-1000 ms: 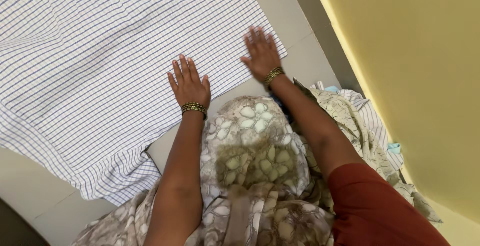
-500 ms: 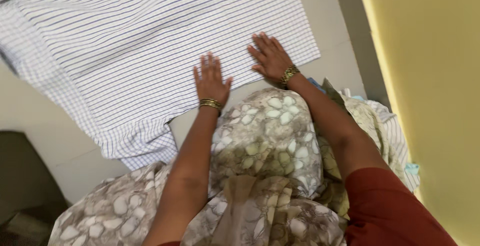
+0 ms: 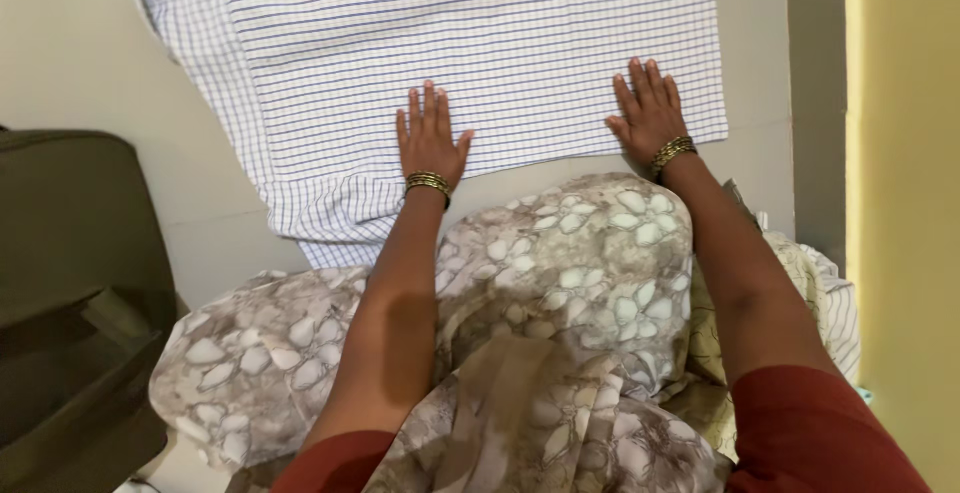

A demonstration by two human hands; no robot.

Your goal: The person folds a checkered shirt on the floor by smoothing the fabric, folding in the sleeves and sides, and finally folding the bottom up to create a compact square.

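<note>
Both hands are lying flat, palms down and fingers spread, on a white checked cloth [image 3: 470,43] with thin blue lines that is spread over a pale tiled floor [image 3: 90,63]. The left hand [image 3: 430,138] is pressing near the middle of the cloth's near edge; the right hand [image 3: 650,113] is resting close to the cloth's near right corner. Neither hand is gripping anything — both are released and open, touching the fabric with the whole palm.

The cloth is lying directly ahead of the person, beyond the knees, with its long axis running left to right across the view. The two hands are standing well apart along that axis. The right hand is the nearer one to a free corner; the left hand is sitting inboard, with a rumpled flap of the cloth [image 3: 320,218] trailing to its left and toward the person.

Gold bangles are showing on both wrists. A floral patterned garment [image 3: 560,253] is covering the person's lap just below the hands. A dark olive bag [image 3: 70,273] is sitting at the left — apart from the cloth. A yellow wall [image 3: 900,153] is bounding the right side.
</note>
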